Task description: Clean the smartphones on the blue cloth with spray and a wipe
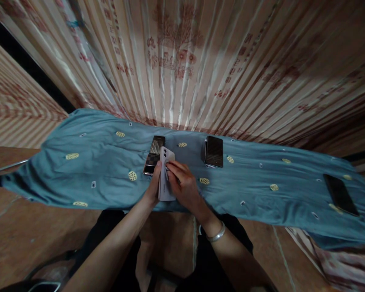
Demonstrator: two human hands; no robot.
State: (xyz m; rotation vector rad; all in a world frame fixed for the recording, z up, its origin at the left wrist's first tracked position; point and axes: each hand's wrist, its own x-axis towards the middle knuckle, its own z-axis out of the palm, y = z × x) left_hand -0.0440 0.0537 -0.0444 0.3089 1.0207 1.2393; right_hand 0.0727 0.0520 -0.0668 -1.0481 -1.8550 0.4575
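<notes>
head view: a pale phone [167, 192] is held above the near side of the desk [246, 182], its back facing up and its camera lenses [165, 153] at the far end. the left hand [153, 186] closes on its left edge, thumb along the side and fingers mostly hidden, seemingly to carry the weight. that appears to leave the right hand [185, 185] free to press at the back: its fingers are bent and drawn narrow below the lenses, though i cannot tell whether they pinch something small. a dark shiny phone [157, 145], perhaps a folding one, lies just beyond the left hand, partly hidden. to the right, a black phone [215, 152] rests on something lighter [206, 146], probably stacked to save room. a lone dark phone [340, 194] lies well apart, near the right end. the blue cloth [103, 162] beneath likely guards them from scratches.
</notes>
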